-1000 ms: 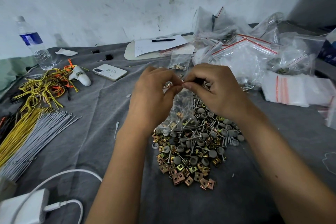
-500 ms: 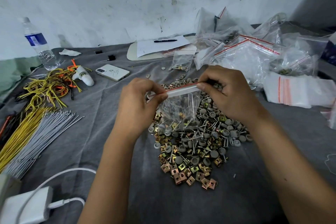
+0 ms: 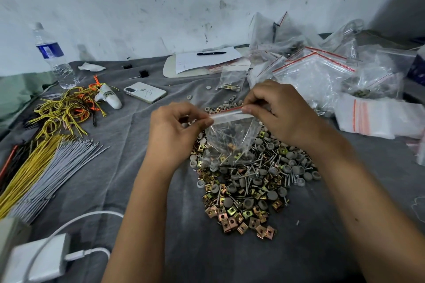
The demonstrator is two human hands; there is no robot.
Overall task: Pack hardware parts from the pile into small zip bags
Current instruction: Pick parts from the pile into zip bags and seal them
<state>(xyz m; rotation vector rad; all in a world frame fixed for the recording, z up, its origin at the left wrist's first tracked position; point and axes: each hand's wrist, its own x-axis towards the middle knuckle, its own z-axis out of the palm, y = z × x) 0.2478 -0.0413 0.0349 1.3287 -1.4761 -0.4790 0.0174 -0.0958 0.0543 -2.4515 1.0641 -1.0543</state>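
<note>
Sealing step: the left hand and right hand each pinch one end of the zip strip of a filled small zip bag held just above the pile; next, presumably, fingers press along the strip.

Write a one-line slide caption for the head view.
Both hands, left and right, pinch the zip bag by its strip above the hardware pile.

bare cloth nearside, bags crowd right
</note>
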